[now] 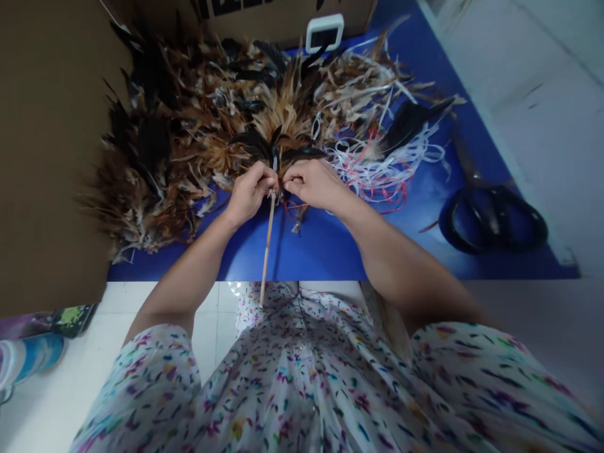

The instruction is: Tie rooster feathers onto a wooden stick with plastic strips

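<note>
Clock: centred on the stick's top end, 12 toward the far side of the table.
Stick: thin wooden stick (pixel 267 251), top end at the hands, running to 6 o'clock—lower end sticks out past the table edge, over the patterned clothing (pixel 302 377).
Dark feathers: dark feathers (pixel 255 142) fan out at 11 to 1, just beyond the fingertips.
Left hand: left hand (pixel 253 192) at 9, thumb and fingers pinching the stick near its top.
Right hand: right hand (pixel 314 182) at 3, fingers curled in narrow beside the stick top; cannot tell if they grip a strand.
Feather pile: brown and black feather pile (pixel 189 132), 9 to 12, crowding right up to the left hand.
Strips: tangled white and red strips (pixel 387 163) at 3, near the right wrist, a black feather across them.
Scissors: black-handled scissors (pixel 493 220), farther out at 3, handles toward the near edge.
Device: white-framed device (pixel 324 33) at 1, by the far box (pixel 274 22).
Obstacles: cardboard panel (pixel 51 145) walls off 9; far box blocks 12.
Table: blue surface (pixel 321 251).
Floor: blue container (pixel 35 358) at 8.
View: fingers hide the join—detail too small.
</note>
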Motion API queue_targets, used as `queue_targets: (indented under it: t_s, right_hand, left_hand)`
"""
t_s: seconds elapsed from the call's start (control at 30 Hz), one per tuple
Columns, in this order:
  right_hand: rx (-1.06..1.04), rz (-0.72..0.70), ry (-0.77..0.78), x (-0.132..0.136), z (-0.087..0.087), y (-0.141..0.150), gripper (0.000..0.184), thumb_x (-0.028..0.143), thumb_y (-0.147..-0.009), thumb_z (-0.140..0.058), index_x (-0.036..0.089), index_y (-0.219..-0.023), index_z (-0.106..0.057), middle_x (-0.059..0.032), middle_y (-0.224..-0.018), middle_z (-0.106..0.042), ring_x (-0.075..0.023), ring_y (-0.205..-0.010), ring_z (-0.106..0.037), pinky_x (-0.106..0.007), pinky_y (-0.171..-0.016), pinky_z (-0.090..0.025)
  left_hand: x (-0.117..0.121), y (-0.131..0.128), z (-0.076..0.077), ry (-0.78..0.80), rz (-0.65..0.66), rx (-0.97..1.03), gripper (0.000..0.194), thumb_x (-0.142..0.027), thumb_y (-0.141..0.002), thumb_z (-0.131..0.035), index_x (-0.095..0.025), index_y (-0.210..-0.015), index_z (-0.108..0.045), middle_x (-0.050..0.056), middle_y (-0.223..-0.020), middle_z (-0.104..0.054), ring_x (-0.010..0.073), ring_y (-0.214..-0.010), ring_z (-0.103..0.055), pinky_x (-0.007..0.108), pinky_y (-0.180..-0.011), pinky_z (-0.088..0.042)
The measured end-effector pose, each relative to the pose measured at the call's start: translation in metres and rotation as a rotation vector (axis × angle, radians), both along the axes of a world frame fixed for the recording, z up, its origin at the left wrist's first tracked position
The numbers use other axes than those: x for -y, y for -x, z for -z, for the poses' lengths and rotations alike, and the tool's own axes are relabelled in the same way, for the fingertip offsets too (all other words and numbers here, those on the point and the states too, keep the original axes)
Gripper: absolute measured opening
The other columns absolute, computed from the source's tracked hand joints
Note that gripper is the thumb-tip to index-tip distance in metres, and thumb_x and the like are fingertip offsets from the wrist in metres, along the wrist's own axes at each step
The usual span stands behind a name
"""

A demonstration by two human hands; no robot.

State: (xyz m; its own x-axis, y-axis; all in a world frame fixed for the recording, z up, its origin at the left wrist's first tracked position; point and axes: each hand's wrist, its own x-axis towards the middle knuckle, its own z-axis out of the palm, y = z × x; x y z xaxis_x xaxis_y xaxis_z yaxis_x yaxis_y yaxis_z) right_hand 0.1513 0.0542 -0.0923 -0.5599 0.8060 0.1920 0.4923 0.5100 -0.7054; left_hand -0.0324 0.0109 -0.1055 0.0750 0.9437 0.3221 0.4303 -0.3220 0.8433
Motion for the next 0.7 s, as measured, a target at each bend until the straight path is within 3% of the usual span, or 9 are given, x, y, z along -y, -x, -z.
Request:
queue_targets:
  t_s: [0.13,0.4,0.7]
  right_hand:
    - [0.042,0.022,-0.025,0.003,-0.002,-0.004,0.013,0.013,-0.077,-0.062,0.017,-0.077,-0.075,-0.0039,-0.075,-0.065,-0.0161,-0.073,-0.054,-0.029,-0.070,-0.035]
    - [-0.101,-0.004,0.164,0.005,-0.004,-0.003,0.010,0.012,-0.076,-0.063,0.013,-0.074,-0.073,-0.0022,-0.066,-0.064,-0.0126,-0.065,-0.054,-0.027,-0.064,-0.037]
    - [-0.127,0.014,0.224,0.004,0.001,-0.002,0.011,0.015,-0.075,-0.065,0.015,-0.076,-0.075,-0.0017,-0.068,-0.069,-0.0118,-0.062,-0.057,-0.026,-0.061,-0.041]
  left_hand:
    - [-0.001,0.002,0.005,-0.046,0.022,-0.076,0.033,-0.050,-0.090,-0.061,-0.020,-0.077,-0.059,0.001,-0.074,-0.064,0.0132,-0.071,-0.059,0.025,-0.071,-0.046]
    - [-0.001,0.003,0.015,-0.047,-0.013,-0.107,0.024,-0.040,-0.089,-0.065,-0.019,-0.079,-0.059,-0.001,-0.070,-0.063,0.0126,-0.068,-0.060,0.023,-0.066,-0.045]
    - [-0.009,0.004,0.027,-0.083,-0.055,-0.205,0.015,-0.029,-0.087,-0.068,-0.018,-0.085,-0.058,-0.003,-0.074,-0.066,0.0096,-0.067,-0.062,0.022,-0.065,-0.048]
